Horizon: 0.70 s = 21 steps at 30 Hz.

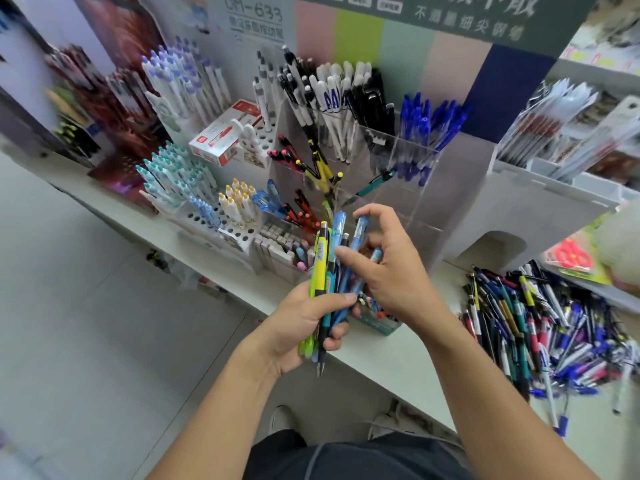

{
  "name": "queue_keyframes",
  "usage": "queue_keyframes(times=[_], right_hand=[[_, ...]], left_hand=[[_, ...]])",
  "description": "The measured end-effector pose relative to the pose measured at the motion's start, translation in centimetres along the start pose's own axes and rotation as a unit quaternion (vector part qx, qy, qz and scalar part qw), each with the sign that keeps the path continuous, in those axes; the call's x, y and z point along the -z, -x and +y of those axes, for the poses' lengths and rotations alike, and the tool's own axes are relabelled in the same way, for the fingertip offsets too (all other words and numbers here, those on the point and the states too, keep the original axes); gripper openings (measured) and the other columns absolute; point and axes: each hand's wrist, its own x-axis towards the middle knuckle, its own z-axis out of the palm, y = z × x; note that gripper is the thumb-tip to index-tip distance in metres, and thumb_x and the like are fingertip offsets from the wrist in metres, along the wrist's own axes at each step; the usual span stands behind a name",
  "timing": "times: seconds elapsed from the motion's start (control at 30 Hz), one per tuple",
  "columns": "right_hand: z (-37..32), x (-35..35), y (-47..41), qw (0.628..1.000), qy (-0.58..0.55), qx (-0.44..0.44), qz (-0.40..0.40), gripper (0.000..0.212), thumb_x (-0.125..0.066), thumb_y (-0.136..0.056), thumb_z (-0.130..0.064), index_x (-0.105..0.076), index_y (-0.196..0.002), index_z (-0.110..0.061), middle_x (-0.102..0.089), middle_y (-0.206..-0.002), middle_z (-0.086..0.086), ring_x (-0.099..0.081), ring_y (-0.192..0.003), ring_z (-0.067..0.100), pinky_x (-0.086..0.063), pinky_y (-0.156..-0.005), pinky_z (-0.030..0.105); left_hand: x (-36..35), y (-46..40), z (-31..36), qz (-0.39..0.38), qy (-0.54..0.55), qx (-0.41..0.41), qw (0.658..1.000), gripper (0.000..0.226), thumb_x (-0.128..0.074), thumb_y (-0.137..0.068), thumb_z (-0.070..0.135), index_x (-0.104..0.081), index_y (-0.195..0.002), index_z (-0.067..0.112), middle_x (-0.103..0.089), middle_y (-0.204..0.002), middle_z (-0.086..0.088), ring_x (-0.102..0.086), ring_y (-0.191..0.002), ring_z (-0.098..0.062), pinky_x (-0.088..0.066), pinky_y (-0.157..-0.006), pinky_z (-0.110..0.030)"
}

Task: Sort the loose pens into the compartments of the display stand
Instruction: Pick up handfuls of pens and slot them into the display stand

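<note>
Standing upright above the counter edge point(381, 355), a bundle of pens point(329, 271) is gripped by the left hand point(304, 323); one blue pen point(358, 233) is pinched by the right hand point(384, 268), near the clear display stand point(408, 161). Loose pens point(554, 327) are heaped at right.

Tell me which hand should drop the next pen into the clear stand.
Probably the right hand: it is already picking at a blue pen in the bundle and sits nearest the clear stand. The left hand is gripping that bundle.

Left hand point(304, 317) fingers curled tight, right hand point(388, 268) fingers pinching above.
</note>
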Motion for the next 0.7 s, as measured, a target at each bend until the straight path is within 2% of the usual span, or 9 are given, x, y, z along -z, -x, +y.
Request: queue_keyframes(times=[0.1,0.17,0.23,0.33,0.4,0.5,0.7], right_hand=[[-1.0,0.0,-0.3,1.000,-0.015,0.007,0.022,0.039,-0.072,-0.093,-0.018,-0.045,-0.119,-0.028,-0.066,-0.086,0.013,-0.066,-0.068,0.034,-0.054,-0.053,0.043],[-1.8,0.6,-0.7,0.999,-0.031,0.005,0.039,0.037,-0.070,-0.094,-0.016,-0.044,-0.119,-0.025,-0.061,-0.089,0.017,-0.065,-0.062,0.026,-0.052,-0.046,0.036],[-2.4,1.0,-1.2,0.999,-0.050,-0.016,-0.001,0.034,-0.068,-0.095,-0.014,-0.046,-0.120,-0.021,-0.061,-0.086,0.012,-0.063,-0.058,0.017,-0.046,-0.042,0.027],[-2.5,1.0,-1.8,0.991,-0.077,-0.051,-0.102,0.024,-0.069,-0.094,-0.015,-0.059,-0.116,-0.014,-0.067,-0.083,0.008,-0.056,-0.063,0.028,-0.041,-0.043,0.028],[-2.6,0.8,-2.1,0.985,-0.094,-0.070,-0.125,0.015,-0.070,-0.092,-0.017,-0.069,-0.105,-0.011,-0.068,-0.079,0.008,-0.052,-0.064,0.029,-0.040,-0.046,0.028],[-2.9,0.5,-2.3,0.986,-0.107,-0.068,-0.107,0.011,-0.069,-0.092,-0.016,-0.070,-0.095,-0.006,-0.065,-0.067,0.003,-0.048,-0.050,0.018,-0.037,-0.039,0.022],[-3.2,0.4,-3.7,0.990,-0.120,-0.063,-0.029,0.010,-0.060,-0.100,-0.011,-0.065,-0.097,-0.003,-0.055,-0.056,-0.008,-0.044,-0.045,0.009,-0.037,-0.037,0.019]], left_hand=[[0.5,0.5,0.0,0.006,0.016,-0.014,1.000,0.027,-0.065,-0.087,0.011,-0.058,-0.112,0.007,-0.062,-0.078,-0.007,-0.049,-0.050,-0.012,-0.038,-0.039,-0.019],[1.0,0.9,0.1,0.007,0.008,-0.022,1.000,0.031,-0.065,-0.085,0.013,-0.057,-0.113,0.005,-0.064,-0.078,-0.007,-0.049,-0.049,-0.013,-0.038,-0.039,-0.020],[1.5,1.4,0.2,-0.013,-0.018,-0.028,0.999,0.031,-0.063,-0.085,0.015,-0.055,-0.114,0.005,-0.064,-0.079,-0.008,-0.048,-0.049,-0.014,-0.037,-0.039,-0.021],[1.9,1.9,0.5,-0.052,-0.043,-0.017,0.998,0.033,-0.061,-0.087,0.016,-0.050,-0.117,0.006,-0.062,-0.079,-0.008,-0.046,-0.048,-0.015,-0.036,-0.038,-0.021],[2.2,2.0,0.7,-0.068,-0.047,-0.006,0.997,0.035,-0.060,-0.088,0.016,-0.048,-0.119,0.006,-0.060,-0.078,-0.007,-0.047,-0.048,-0.014,-0.037,-0.037,-0.020],[2.6,2.1,0.6,-0.056,-0.042,-0.021,0.997,0.038,-0.060,-0.087,0.017,-0.049,-0.121,0.005,-0.060,-0.076,-0.007,-0.048,-0.046,-0.013,-0.036,-0.035,-0.020],[3.3,1.6,0.5,0.033,0.036,-0.070,0.996,0.029,-0.067,-0.086,0.012,-0.060,-0.113,0.004,-0.065,-0.076,-0.009,-0.038,-0.037,-0.007,-0.024,-0.034,-0.016]])
